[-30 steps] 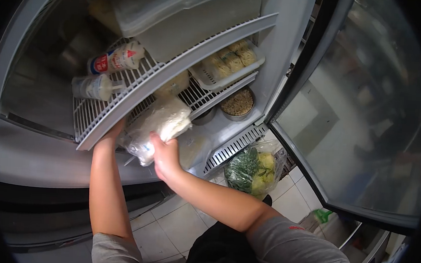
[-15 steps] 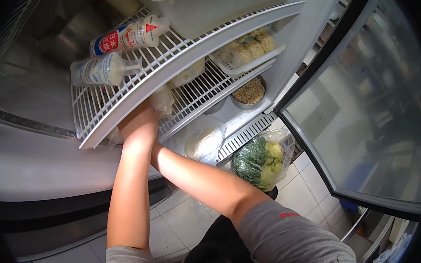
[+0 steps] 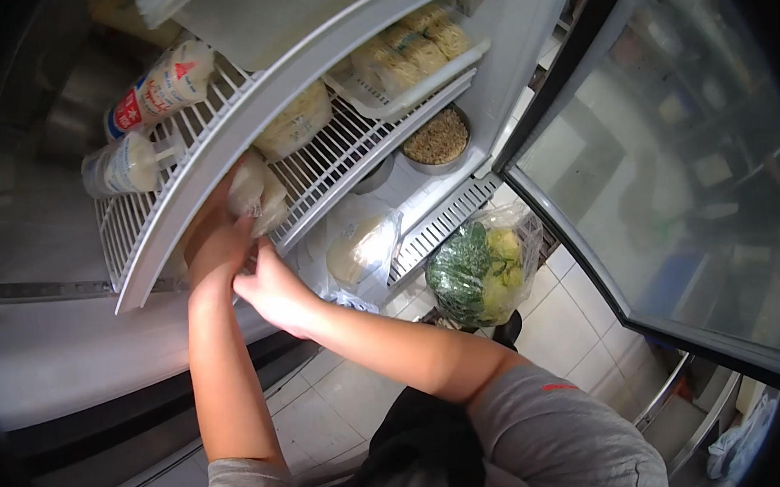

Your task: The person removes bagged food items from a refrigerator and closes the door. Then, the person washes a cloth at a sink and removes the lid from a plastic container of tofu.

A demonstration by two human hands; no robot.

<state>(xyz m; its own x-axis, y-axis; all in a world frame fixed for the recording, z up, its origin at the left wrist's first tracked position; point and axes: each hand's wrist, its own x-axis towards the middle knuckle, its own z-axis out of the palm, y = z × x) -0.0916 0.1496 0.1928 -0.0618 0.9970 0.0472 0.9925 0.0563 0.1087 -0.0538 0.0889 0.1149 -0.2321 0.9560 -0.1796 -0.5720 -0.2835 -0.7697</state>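
A crinkled, rounded plastic bag [image 3: 262,197] sits just above your right fingers [image 3: 264,255], beside your left hand [image 3: 215,245]; I cannot tell either grip.

"What's on the upper wire rack [image 3: 123,236]?"

"Two labelled bottles [image 3: 164,87], lying side by side."

"And farther right?"

"A pale tray [image 3: 433,84] of noodle bundles [image 3: 431,45] — then, lower, a round bowl [image 3: 433,168] of brown, crumbly food."

"Outside?"

"Leafy vegetables in a clear bag [image 3: 483,264] — and the glass door [image 3: 664,199] standing open."
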